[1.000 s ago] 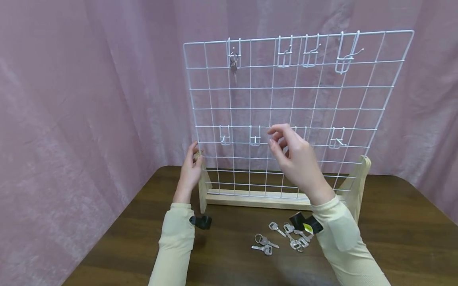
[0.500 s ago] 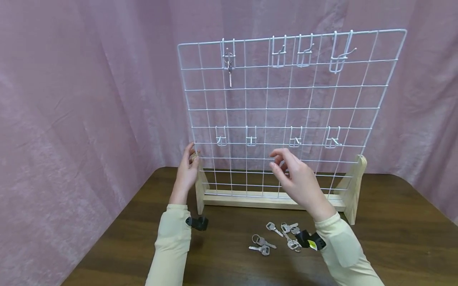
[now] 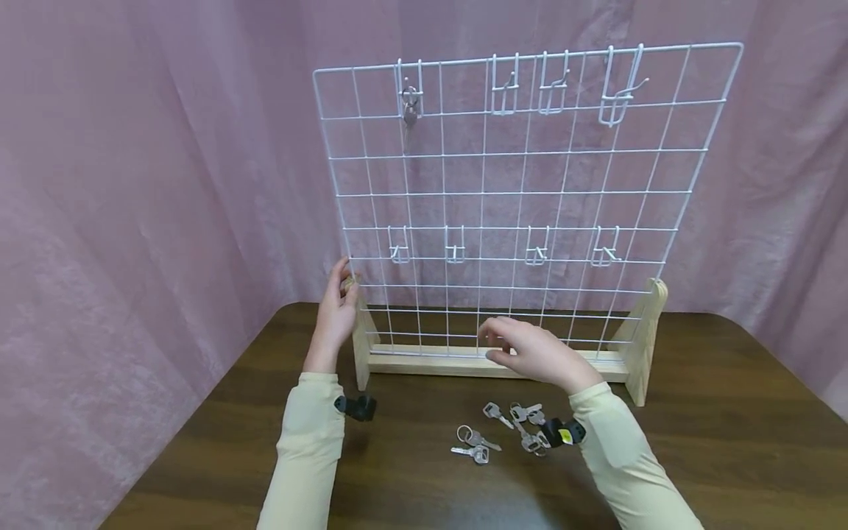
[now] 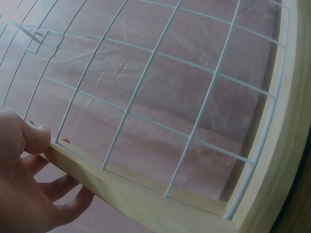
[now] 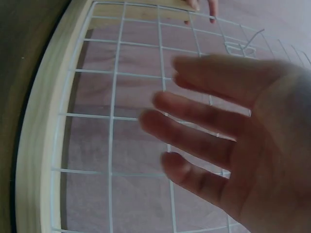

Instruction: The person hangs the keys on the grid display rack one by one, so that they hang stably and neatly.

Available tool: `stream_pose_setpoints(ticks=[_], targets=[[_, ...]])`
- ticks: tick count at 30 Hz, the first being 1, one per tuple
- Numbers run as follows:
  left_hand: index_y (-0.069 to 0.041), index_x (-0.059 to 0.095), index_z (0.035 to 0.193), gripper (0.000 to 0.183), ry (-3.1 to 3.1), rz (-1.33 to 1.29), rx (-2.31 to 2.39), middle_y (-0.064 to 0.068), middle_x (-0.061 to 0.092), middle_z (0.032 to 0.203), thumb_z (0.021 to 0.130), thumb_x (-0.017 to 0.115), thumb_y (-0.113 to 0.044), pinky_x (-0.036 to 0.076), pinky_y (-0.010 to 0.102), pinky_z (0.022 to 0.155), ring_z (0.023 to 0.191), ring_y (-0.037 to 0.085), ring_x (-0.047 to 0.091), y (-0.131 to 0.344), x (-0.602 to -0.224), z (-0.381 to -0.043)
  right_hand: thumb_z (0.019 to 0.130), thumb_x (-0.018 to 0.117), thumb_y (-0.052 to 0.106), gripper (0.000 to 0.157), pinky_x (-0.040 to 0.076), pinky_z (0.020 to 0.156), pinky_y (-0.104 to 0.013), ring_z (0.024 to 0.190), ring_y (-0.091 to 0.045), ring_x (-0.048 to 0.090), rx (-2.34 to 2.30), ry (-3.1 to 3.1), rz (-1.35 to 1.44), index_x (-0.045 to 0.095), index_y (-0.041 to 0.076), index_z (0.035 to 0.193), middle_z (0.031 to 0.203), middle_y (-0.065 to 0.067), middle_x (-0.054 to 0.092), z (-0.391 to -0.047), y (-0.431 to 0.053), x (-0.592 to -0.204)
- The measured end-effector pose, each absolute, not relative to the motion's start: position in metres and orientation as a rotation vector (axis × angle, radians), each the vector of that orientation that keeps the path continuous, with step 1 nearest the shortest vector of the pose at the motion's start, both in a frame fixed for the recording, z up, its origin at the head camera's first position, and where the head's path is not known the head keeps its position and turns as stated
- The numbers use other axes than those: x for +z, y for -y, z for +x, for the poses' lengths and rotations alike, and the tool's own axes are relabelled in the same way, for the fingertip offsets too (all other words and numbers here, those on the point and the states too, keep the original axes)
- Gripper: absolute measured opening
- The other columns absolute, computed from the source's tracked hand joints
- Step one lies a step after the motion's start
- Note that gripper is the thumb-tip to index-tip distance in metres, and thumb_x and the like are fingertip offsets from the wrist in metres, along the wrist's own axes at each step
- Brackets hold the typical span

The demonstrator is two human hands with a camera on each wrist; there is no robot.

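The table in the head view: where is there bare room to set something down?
On the table, right of the right sleeve and the wooden stand; also between the left sleeve and the loose keys. It is crowded around the keys, near the right wrist camera.

place: curtained tabletop setup | room type: cannot tell | evidence: pink drapes [image 3: 165,184], brown wooden table [image 3: 404,489]

a brown table [image 3: 404,478], a pale wooden stand [image 3: 457,364] set on it, two metal keys [image 3: 481,455] laid before the stand's left half, more keys [image 3: 529,442] clustered before its middle
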State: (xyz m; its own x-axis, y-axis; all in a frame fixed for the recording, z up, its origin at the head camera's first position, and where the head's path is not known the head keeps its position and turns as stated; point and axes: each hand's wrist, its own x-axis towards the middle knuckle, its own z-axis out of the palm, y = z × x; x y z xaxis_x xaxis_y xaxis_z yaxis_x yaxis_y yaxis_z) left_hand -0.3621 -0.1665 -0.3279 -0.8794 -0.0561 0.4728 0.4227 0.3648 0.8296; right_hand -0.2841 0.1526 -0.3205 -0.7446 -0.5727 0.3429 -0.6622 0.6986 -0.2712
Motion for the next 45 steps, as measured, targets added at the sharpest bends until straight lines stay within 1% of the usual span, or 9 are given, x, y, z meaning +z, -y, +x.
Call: stream_pose_setpoints(ticks=[3,7,12,18,22,26,30,35,45], targets=[[-0.013,0.028,0.150,0.050,2.214,-0.316,-1.537,0.023,0.037,0.149,0.102,0.041,-0.006,0.043,0.050,0.103,0.129,0.041,0.046,0.167,-0.324,-0.362,0.087,0.067,0.011,0.023,0.051,0.071,-0.027,0.083,-0.014,0.062,0.514,2.741,1.129,0.061,0.009,0.110,0.102,-0.005,0.065,-0.287,-0.151,-0.326],[-0.015,0.027,0.151,0.051,2.245,-0.304,-1.540,0.022,0.036,0.150,0.103,0.041,-0.008,0.043,0.049,0.105,0.130,0.040,0.046,0.165,-0.324,-0.362,0.087,0.068,0.013,0.022,0.050,0.071,-0.023,0.080,-0.008,0.059,0.487,2.825,1.286,0.062,0.011,0.108,0.106,-0.004,0.064,-0.289,-0.143,-0.341],[-0.015,0.028,0.150,0.051,2.236,-0.309,-1.540,0.023,0.036,0.150,0.102,0.041,-0.006,0.043,0.050,0.104,0.130,0.040,0.047,0.164,-0.326,-0.362,0.089,0.066,0.021,0.016,0.048,0.072,-0.021,0.079,-0.005,0.056,0.410,2.899,1.442,0.064,0.011,0.102,0.095,0.001,0.063,-0.290,-0.127,-0.362],[-0.013,0.028,0.150,0.050,2.231,-0.307,-1.529,0.025,0.035,0.150,0.102,0.041,-0.006,0.042,0.051,0.106,0.130,0.042,0.046,0.163,-0.327,-0.362,0.082,0.073,0.019,0.022,0.041,0.065,-0.016,0.071,-0.001,0.046,0.400,3.055,1.389,0.061,0.013,0.099,0.083,0.004,0.055,-0.291,-0.117,-0.378],[-0.014,0.029,0.150,0.050,2.235,-0.291,-1.529,0.023,0.036,0.151,0.102,0.042,-0.007,0.041,0.052,0.107,0.130,0.043,0.046,0.165,-0.329,-0.361,0.078,0.075,0.013,0.019,0.039,0.063,-0.015,0.068,-0.001,0.043,0.387,3.047,1.407,0.060,0.012,0.091,0.078,0.003,0.053,-0.291,-0.114,-0.385],[-0.015,0.029,0.150,0.050,2.243,-0.279,-1.527,0.021,0.036,0.151,0.102,0.041,-0.008,0.041,0.052,0.107,0.131,0.042,0.046,0.167,-0.331,-0.359,0.077,0.073,0.009,0.016,0.038,0.060,-0.013,0.065,0.002,0.042,0.367,3.045,1.415,0.058,0.013,0.080,0.074,0.007,0.051,-0.291,-0.112,-0.388],[-0.017,0.027,0.151,0.051,2.259,-0.283,-1.520,0.020,0.034,0.153,0.103,0.040,-0.008,0.041,0.052,0.107,0.132,0.042,0.045,0.169,-0.331,-0.358,0.077,0.069,0.003,0.016,0.038,0.058,-0.012,0.061,0.003,0.041,0.332,3.052,1.437,0.057,0.013,0.075,0.069,0.010,0.048,-0.290,-0.110,-0.389],[-0.022,0.023,0.152,0.052,2.293,-0.292,-1.519,0.018,0.029,0.156,0.104,0.040,-0.012,0.043,0.053,0.105,0.133,0.041,0.044,0.170,-0.331,-0.358,0.074,0.064,-0.003,0.019,0.036,0.055,-0.013,0.059,0.002,0.039,0.270,3.062,1.446,0.056,0.014,0.071,0.066,0.012,0.044,-0.289,-0.110,-0.388],[-0.020,0.024,0.152,0.052,2.283,-0.294,-1.519,0.019,0.030,0.155,0.104,0.041,-0.012,0.042,0.052,0.106,0.132,0.041,0.044,0.170,-0.325,-0.357,0.078,0.061,-0.003,0.021,0.036,0.055,-0.013,0.058,0.002,0.041,0.246,3.100,1.471,0.052,0.015,0.072,0.064,0.012,0.043,-0.288,-0.111,-0.380]])
